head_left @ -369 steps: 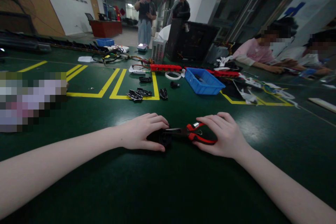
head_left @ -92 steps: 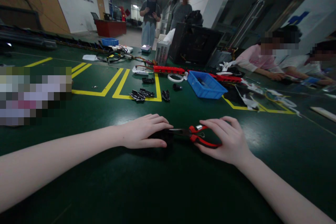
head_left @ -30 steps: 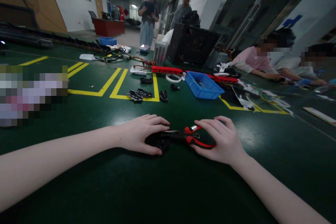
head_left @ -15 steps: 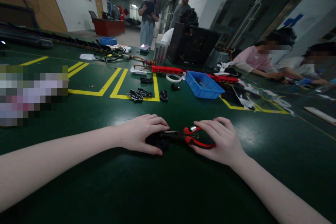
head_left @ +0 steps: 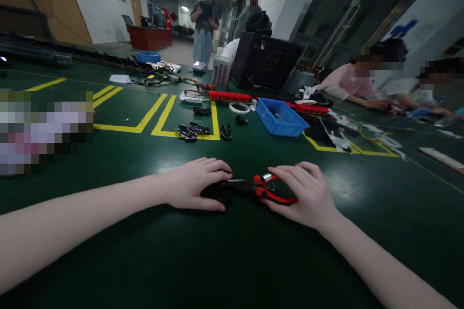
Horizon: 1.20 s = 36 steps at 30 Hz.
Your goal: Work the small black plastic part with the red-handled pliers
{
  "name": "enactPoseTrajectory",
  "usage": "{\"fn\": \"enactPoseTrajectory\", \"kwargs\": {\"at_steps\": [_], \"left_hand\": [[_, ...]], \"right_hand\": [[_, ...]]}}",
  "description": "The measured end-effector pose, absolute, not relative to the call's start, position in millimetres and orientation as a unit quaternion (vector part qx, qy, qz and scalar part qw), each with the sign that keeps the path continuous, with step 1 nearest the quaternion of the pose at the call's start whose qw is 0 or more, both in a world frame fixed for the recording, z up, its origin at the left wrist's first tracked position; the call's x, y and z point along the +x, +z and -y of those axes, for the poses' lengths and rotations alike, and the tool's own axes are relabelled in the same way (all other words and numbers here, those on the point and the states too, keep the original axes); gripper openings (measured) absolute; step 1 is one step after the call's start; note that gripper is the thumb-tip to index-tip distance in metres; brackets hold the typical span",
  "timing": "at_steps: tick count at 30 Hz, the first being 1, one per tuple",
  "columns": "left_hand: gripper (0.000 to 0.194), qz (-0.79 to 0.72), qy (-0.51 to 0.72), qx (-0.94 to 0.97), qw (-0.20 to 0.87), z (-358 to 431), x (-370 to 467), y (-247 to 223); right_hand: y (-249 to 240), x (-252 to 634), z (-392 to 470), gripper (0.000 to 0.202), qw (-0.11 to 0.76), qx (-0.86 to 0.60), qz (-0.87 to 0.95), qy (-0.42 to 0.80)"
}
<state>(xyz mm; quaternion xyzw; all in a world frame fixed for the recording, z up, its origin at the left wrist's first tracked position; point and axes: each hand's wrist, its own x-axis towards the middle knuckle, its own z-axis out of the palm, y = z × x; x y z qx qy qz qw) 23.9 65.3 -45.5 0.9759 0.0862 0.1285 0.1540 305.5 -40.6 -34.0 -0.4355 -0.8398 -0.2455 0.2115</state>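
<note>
On the dark green tabletop, my left hand is closed around a small black part, its thumb at the near side and its fingers at the far side. The part's exact kind cannot be made out, and the palm hides some of it. My right hand grips the red handles of a pair of long-nose pliers. The pliers point left, and their dark jaws reach the far edge of the black part, close to my left fingertips. Whether the jaw tips pinch it is not clear.
Several black pieces lie around a yellow-taped rectangle ahead. Beyond them are a blue bin, a white ring, red strips and a black computer case. People sit at the right; two others stand at the back.
Almost nothing differs. Both hands, the pliers and the black part keep nearly the same positions, with only a very slight shift of the view.
</note>
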Motion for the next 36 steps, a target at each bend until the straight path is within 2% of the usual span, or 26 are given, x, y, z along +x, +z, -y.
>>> {"fn": "enactPoseTrajectory", "kwargs": {"at_steps": [10, 22, 36], "left_hand": [[0.057, -0.086, 0.124, 0.975, 0.164, -65.9, 24.2, -44.9], [0.055, -0.087, 0.135, 0.97, 0.185, -67.1, 24.7, -45.9], [0.053, -0.088, 0.124, 0.968, 0.2, -67.4, 24.3, -44.2]], "right_hand": [[-33.0, 308.9, 39.3, 0.049, 0.214, -0.431, 0.84, -0.249], [-34.9, 310.5, 37.4, 0.043, 0.223, -0.462, 0.845, -0.152], [-32.3, 309.3, 39.4, 0.046, 0.216, -0.439, 0.845, -0.216]]}}
